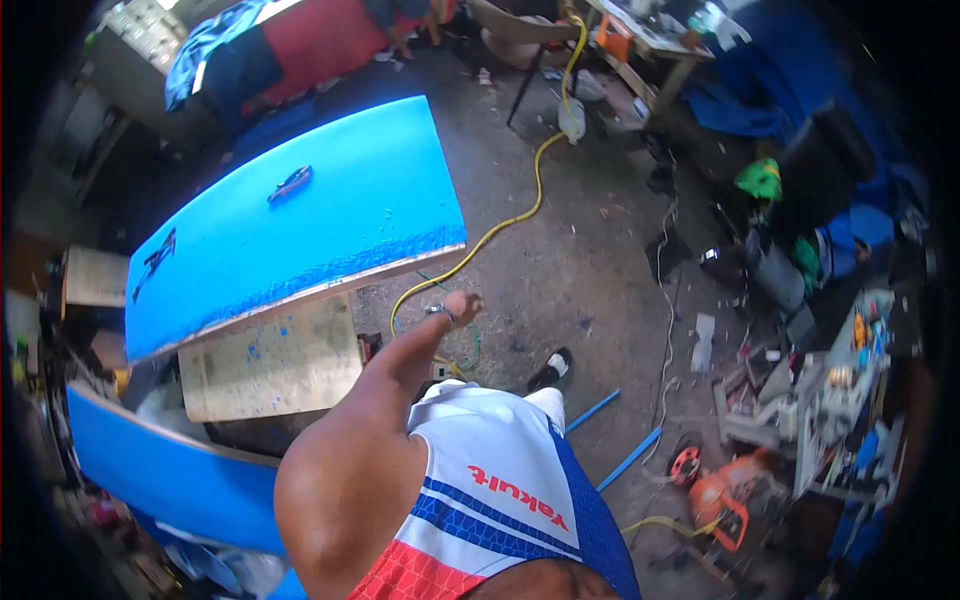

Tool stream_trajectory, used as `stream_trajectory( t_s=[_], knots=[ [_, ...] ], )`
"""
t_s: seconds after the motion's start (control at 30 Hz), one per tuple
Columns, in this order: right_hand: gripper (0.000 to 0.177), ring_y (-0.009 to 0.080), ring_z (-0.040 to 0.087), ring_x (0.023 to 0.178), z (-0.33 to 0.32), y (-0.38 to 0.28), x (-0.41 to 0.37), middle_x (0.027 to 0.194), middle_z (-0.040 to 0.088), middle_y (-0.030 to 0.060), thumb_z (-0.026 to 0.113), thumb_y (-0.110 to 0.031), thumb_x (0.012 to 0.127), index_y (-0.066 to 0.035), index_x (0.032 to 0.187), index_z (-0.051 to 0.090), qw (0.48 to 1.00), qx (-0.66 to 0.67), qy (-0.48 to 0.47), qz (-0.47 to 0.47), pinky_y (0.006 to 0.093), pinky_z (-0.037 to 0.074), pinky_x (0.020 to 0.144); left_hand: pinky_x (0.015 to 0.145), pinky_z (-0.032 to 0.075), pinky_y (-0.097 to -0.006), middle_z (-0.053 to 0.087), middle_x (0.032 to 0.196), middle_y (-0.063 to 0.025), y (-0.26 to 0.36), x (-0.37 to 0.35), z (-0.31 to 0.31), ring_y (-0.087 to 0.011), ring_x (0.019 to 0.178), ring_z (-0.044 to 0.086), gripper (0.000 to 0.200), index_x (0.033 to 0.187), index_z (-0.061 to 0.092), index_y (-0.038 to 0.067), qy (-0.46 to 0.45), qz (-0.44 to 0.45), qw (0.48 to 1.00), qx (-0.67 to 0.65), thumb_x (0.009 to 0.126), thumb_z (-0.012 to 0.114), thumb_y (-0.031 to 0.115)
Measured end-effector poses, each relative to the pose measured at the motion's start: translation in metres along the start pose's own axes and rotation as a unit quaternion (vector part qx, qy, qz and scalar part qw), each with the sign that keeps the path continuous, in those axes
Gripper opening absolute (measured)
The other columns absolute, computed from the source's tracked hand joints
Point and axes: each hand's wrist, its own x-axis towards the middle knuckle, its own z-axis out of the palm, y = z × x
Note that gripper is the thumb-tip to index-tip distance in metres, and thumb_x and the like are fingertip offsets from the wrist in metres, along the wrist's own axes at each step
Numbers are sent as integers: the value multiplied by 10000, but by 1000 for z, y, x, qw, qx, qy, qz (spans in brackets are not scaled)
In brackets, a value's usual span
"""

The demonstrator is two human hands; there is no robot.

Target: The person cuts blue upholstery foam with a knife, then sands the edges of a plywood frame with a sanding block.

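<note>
My left hand (463, 306) reaches forward just below the right corner of a large blue panel (330, 200), apart from it. Its small, blurred fingers look loosely apart, with nothing visible in them. The panel's front edge is rough and pale underneath. Two dark tools lie on it, one near the middle (290, 185) and one toward the left end (155, 262). Below the panel is a wooden board (270, 360) with blue specks. My right hand is out of view.
A yellow hose (540, 180) winds across the floor. A second blue panel (170, 470) stands at lower left. Blue strips (630, 458), an orange tool (725, 490) and a cluttered grey frame (800, 430) lie at right. A chair (525, 25) and a table (665, 60) stand behind.
</note>
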Motion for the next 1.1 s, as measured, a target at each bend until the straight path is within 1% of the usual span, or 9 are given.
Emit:
stream_trajectory(
  t_s=[0.2,0.3,0.33,0.47,0.53,0.57,0.7,0.9,1.1],
  knots=[
    [408,424,654,958,-247,16,167,1028,673,292,651,-287,853,99,981,667,995,4,96,17,520,492,821,1001,491,-440,677,1266,-164,28,8,69,-356,1168,632,409,1198,707,87,-192,-92,971,109,969,546,385],
    [469,428,640,1042,-423,-23,277,1132,662,303,632,-288,868,98,1135,627,978,78,193,9,498,485,895,1025,481,-426,684,1251,-168,-10,-3,89,-352,1193,622,419,1192,718,84,-158,-120,978,70,948,570,390],
    [226,186,614,713,-463,-17,337,856,637,82,670,-218,897,-3,960,653,946,156,277,-71,388,494,635,1021,484,-428,688,1244,-169,-28,-1,104,-354,1187,626,419,1189,721,85,-145,-98,982,70,943,577,393],
    [260,180,605,750,-574,-174,394,908,632,54,684,-247,925,-31,1068,656,898,220,285,-252,338,480,661,966,511,-449,721,1144,-191,46,-18,40,-367,1092,673,420,1134,740,72,-12,-337,938,-83,910,621,406],
    [441,172,605,1050,-584,-289,361,1138,671,80,699,-295,932,-16,1269,650,953,205,161,-154,328,473,914,962,511,-449,722,1129,-202,41,-3,41,-366,1089,675,431,1133,738,68,30,-375,916,-142,914,611,417],
    [555,239,624,1154,-568,-306,400,1262,664,160,703,-284,923,47,1351,575,924,140,212,-284,351,476,981,959,511,-449,723,1121,-208,38,-1,46,-365,1087,676,437,1132,738,67,44,-399,900,-170,916,606,423],
    [492,159,603,1046,-517,-455,343,1139,676,76,706,-265,916,-11,1327,617,956,90,92,-263,302,465,918,967,513,-454,716,1128,-227,43,27,46,-379,1097,671,463,1137,731,47,61,-355,917,-168,892,579,410],
    [342,192,613,764,-462,-429,369,875,683,73,737,-275,887,10,1070,689,986,-43,-28,-158,372,506,689,981,510,-455,709,1150,-227,19,78,38,-392,1111,664,456,1176,714,48,59,-350,923,-149,881,570,365],
    [283,258,659,782,-472,-390,365,867,714,134,710,-245,850,9,974,711,969,-210,-59,-112,416,516,723,964,517,-440,727,1144,-187,-13,154,3,-356,1069,687,433,1202,708,71,185,-446,837,-258,892,595,351]
  ],
)
